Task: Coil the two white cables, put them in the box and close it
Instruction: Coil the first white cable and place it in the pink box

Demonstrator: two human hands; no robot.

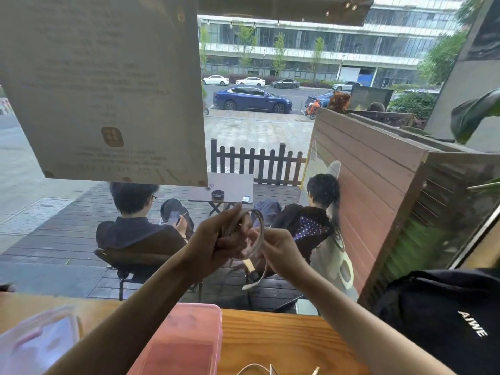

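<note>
Both my hands are raised in front of the window. My left hand [216, 239] is closed around several loops of a white cable [258, 228]. My right hand [278, 250] pinches the same cable just beside the coil, and its loose end with a plug hangs below my hands. A second white cable [259, 369] lies on the wooden table at the bottom edge, only partly in view. The pink translucent box [189, 339] stands open on the table under my left forearm. Its clear lid [38, 339] lies to the left.
A black backpack [446, 320] sits on the wooden table [284, 339] at the right. A paper notice [102, 85] hangs on the window glass ahead. Two people sit outside beyond the glass, backs toward me.
</note>
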